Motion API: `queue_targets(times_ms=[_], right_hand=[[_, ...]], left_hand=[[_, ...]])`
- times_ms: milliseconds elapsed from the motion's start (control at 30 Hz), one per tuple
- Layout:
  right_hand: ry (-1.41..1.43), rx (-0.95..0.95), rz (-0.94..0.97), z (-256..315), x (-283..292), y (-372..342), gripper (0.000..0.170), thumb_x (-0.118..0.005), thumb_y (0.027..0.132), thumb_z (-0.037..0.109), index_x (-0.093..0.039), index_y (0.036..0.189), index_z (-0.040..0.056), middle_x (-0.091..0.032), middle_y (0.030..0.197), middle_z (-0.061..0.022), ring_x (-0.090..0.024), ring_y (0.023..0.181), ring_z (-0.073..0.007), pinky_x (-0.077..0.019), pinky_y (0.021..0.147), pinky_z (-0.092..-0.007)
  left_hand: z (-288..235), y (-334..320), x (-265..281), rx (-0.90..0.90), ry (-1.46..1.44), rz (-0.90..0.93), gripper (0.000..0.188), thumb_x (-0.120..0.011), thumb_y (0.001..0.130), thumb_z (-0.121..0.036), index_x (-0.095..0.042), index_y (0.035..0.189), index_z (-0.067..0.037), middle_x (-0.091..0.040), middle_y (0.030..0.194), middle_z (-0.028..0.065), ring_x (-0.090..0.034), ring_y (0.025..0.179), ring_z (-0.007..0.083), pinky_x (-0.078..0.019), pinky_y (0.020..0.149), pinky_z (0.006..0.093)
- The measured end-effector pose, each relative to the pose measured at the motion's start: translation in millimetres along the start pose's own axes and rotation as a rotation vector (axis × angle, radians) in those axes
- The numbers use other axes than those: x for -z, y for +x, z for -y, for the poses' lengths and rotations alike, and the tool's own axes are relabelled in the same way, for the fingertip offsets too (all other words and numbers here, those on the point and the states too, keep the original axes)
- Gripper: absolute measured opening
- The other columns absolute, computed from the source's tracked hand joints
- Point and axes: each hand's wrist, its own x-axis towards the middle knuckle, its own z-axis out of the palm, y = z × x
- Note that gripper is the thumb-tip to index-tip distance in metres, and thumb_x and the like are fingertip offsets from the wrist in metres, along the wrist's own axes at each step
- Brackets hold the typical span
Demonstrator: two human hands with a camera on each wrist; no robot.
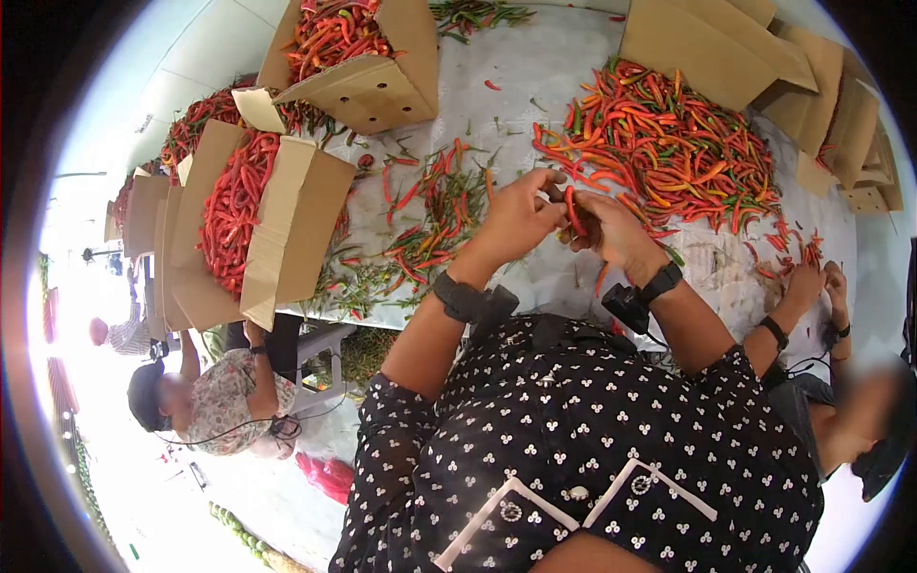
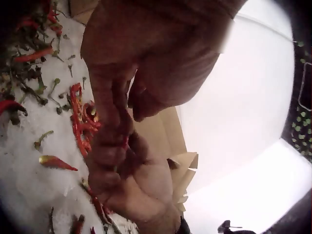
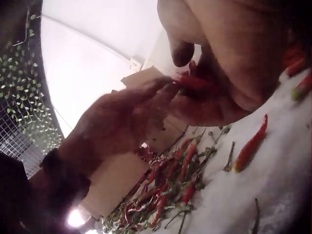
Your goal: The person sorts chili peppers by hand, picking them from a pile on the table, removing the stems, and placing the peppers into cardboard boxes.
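Observation:
Over the table, a red chili pepper [image 1: 573, 212] stands between my two hands. My right hand [image 1: 616, 232] grips it with curled fingers, and a red part of the chili [image 3: 195, 82] shows by the palm in the right wrist view. The left hand [image 1: 521, 218] meets it from the other side, its curled fingers at the pepper. In the left wrist view the fingers of both hands overlap and hide most of the chili. Below and left of the hands, loose stems and red chilies [image 1: 444, 181] lie scattered on the white-covered table [image 1: 497, 86].
A large pile of red, orange and green chilies [image 1: 678, 153] lies beyond my right hand. Cardboard boxes filled with chilies, including one box [image 1: 296, 229], stand at the left. More cardboard boxes [image 1: 707, 48] are at the back right. One person [image 1: 234, 396] is at left, another [image 1: 812, 411] at right.

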Motion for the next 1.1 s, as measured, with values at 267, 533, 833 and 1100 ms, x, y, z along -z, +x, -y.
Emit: queue_targets(times_ms=[267,533,833,1100], right_hand=[[-1.068,0.279,-0.052,7.0,31.4,0.5,0.02,-0.05,0.083,0.021,-0.053,0.09,0.0034,-0.054,0.066,-0.0046,-0.054,0.061,-0.0172,-0.0414,0.053,-0.0317],[-1.775,0.492,-0.073,-21.7,19.5,5.7,0.014,-0.05,0.075,0.014,-0.05,0.083,0.0027,-0.056,0.073,-0.0185,-0.055,0.069,-0.035,-0.042,0.062,-0.0413],[-0.819,0.151,-0.018,-15.9,19.0,11.8,0.017,-0.047,0.083,0.019,-0.05,0.081,0.0022,-0.056,0.067,-0.0066,-0.054,0.057,-0.0171,-0.042,0.052,-0.0274],[-0.014,-0.025,0.015,-32.0,-1.9,44.6,0.013,-0.053,0.081,0.018,-0.055,0.086,0.0058,-0.057,0.073,-0.0021,-0.056,0.06,-0.0133,-0.0437,0.05,-0.0255]], left_hand=[[45.8,-7.2,63.5,0.034,0.612,-0.412,0.021,-0.058,0.069,-0.017,-0.058,0.081,0.0,-0.058,0.07,0.0175,-0.058,0.066,0.0321,-0.0459,0.062,0.0372],[70.5,-8.6,55.9,0.204,0.917,-0.399,0.021,-0.058,0.068,-0.018,-0.055,0.077,0.0,-0.058,0.08,0.0205,-0.057,0.075,0.0361,-0.0444,0.068,0.0425],[82.9,-17.8,72.6,0.147,0.719,-0.41,0.02,-0.058,0.07,-0.017,-0.054,0.083,-0.002,-0.058,0.083,0.0186,-0.056,0.079,0.0357,-0.0444,0.069,0.0421],[67.5,2.6,45.6,0.118,1.068,-0.305,0.031,-0.058,0.073,-0.031,-0.058,0.081,-0.001,-0.058,0.084,0.0179,-0.058,0.074,0.0355,-0.0461,0.067,0.044]])
